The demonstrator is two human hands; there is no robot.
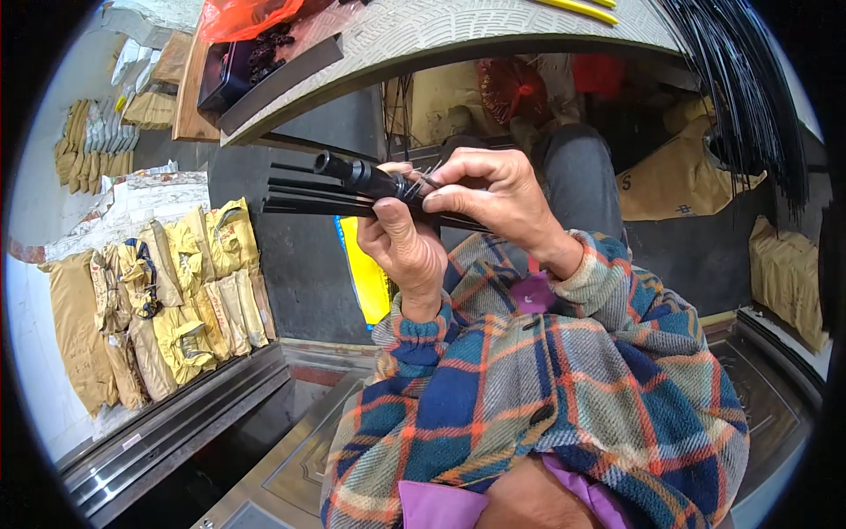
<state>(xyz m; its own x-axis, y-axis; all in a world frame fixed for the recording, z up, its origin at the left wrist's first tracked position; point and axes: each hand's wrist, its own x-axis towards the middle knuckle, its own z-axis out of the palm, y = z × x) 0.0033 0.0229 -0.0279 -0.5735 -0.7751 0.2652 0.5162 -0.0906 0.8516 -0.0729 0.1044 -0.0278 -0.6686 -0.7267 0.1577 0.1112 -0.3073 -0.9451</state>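
Observation:
What looks like a black umbrella frame (368, 180) lies across my hands, its hollow round end and several dark rods pointing left. My left hand (410, 254) is closed around it from below, the thumb pressed against its side. At the collar, thin metal wire-like ends stick out. Thumb and index finger of my right hand (498, 189) pinch together there, on or beside these thin ends; exactly what lies between the fingertips is too small to make out. The frame's right part is hidden behind my hands.
Ahead, a patterned tabletop (423, 37) carries yellow strips (582, 10). Thin black rods (745, 79) hang over its right end. A tray of small black parts (264, 55) and an orange bag (242, 19) sit at upper left. Wrapped packages (167, 304) are stacked left; a brown sack (674, 181) lies right.

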